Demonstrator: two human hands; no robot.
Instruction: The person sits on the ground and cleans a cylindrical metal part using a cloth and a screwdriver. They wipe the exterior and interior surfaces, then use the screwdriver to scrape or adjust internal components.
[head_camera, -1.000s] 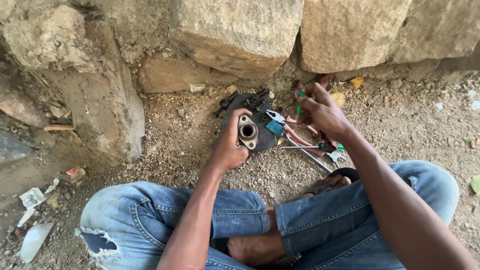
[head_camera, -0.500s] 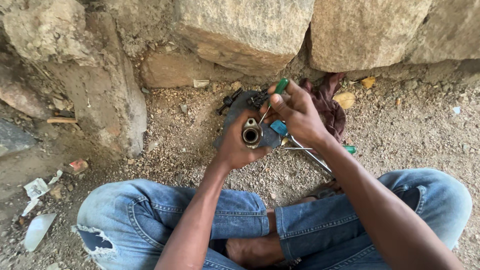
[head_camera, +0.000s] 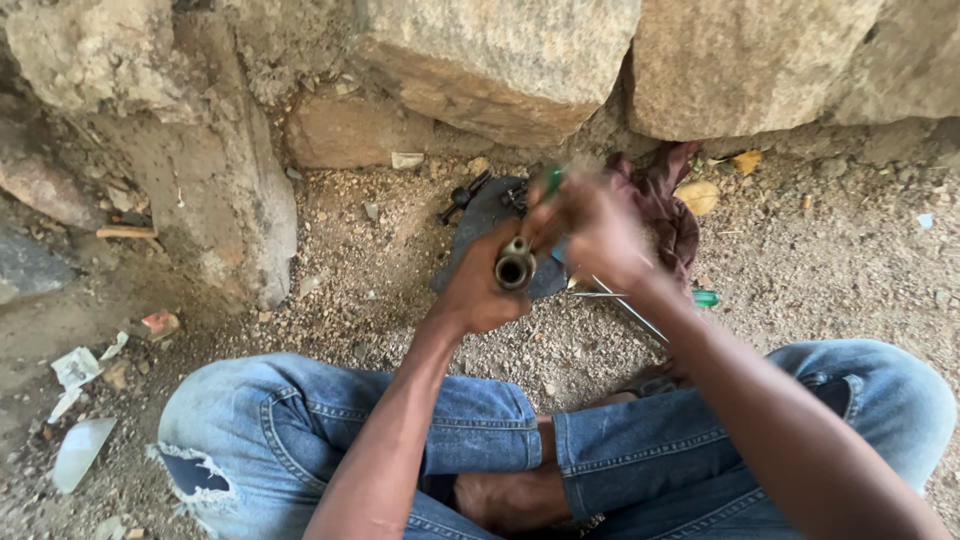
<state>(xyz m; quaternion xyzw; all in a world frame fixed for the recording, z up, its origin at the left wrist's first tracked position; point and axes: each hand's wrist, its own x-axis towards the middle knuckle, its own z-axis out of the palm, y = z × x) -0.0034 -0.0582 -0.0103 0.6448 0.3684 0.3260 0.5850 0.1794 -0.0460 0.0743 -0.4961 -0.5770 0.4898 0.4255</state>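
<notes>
Big rough stones (head_camera: 500, 60) stand along the top, over gravelly ground (head_camera: 380, 250). The person sits cross-legged in blue jeans (head_camera: 330, 420). A dark mat (head_camera: 480, 225) lies on the gravel with small black parts (head_camera: 462, 196) at its far edge; a dark red rag (head_camera: 665, 200) is just right of it. The left hand (head_camera: 480, 285) is closed around a short metal tube (head_camera: 514, 268), open end facing up, hollow inside. The right hand (head_camera: 595, 225), blurred, grips a green-handled tool (head_camera: 552, 180) just beside the tube. Another green-handled tool (head_camera: 650, 296) lies on the ground.
</notes>
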